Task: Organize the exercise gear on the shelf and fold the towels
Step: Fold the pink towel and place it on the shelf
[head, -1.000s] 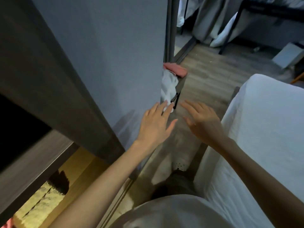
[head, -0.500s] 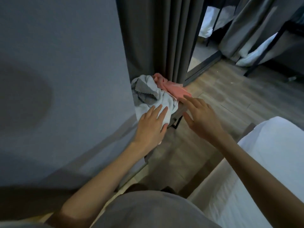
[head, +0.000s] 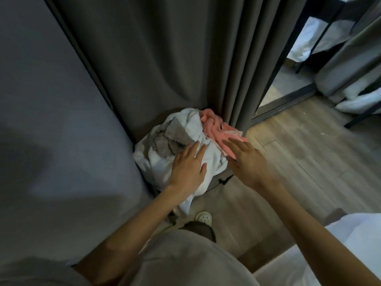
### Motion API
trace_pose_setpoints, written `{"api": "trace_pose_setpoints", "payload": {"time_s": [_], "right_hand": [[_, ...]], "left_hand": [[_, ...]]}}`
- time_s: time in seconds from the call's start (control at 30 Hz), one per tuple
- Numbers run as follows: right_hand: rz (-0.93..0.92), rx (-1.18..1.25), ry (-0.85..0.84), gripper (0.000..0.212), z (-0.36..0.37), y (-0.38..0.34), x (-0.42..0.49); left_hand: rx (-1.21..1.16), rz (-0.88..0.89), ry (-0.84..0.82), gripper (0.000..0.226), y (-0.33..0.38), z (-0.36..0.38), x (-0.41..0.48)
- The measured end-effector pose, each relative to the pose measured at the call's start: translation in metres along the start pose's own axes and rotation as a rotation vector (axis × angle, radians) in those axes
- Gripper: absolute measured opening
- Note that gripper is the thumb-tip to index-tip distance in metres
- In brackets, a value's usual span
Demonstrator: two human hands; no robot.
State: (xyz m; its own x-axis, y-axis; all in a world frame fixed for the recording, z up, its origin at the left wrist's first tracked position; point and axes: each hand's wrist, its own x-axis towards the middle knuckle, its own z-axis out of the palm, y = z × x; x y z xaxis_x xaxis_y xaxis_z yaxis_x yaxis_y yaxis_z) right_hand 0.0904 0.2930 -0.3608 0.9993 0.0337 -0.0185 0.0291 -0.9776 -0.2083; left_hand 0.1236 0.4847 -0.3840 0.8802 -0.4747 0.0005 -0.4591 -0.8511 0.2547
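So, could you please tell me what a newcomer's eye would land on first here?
A crumpled pile of towels at the foot of the dark grey curtain: a white terry towel, a grey cloth and a salmon-pink towel. The left hand lies open on the white one; the right hand is spread over the pink one's edge.

No readable text, labels, brands, numbers or signs anywhere in view; nothing printed shows on any cloth or surface.
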Motion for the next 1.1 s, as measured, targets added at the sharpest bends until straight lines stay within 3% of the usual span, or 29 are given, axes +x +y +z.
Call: {"api": "trace_pose_setpoints", "payload": {"time_s": [0.17,0.47,0.73,0.83,1.0,1.1], "right_hand": [[-0.044,0.079,-0.078,0.052,0.008,0.037,0.053],[-0.293,0.126,-0.217,0.049,0.032,0.068,0.157],[-0.471,0.091,-0.321,0.045,0.063,0.089,0.222],[-0.501,0.081,-0.372,0.046,0.078,0.100,0.235],[-0.521,0.098,-0.383,0.048,0.098,0.110,0.252],[-0.526,0.093,-0.361,0.047,0.106,0.113,0.257]], "left_hand": [[-0.056,-0.173,0.003,0.057,0.001,0.012,0.063],[-0.183,-0.559,0.105,0.060,-0.034,0.022,0.104],[-0.343,-0.862,0.306,0.074,-0.047,0.059,0.122],[-0.334,-0.914,0.278,0.084,-0.054,0.067,0.134],[-0.274,-1.020,0.045,0.106,-0.066,0.098,0.155],[-0.278,-1.034,0.061,0.089,-0.071,0.119,0.155]]}}
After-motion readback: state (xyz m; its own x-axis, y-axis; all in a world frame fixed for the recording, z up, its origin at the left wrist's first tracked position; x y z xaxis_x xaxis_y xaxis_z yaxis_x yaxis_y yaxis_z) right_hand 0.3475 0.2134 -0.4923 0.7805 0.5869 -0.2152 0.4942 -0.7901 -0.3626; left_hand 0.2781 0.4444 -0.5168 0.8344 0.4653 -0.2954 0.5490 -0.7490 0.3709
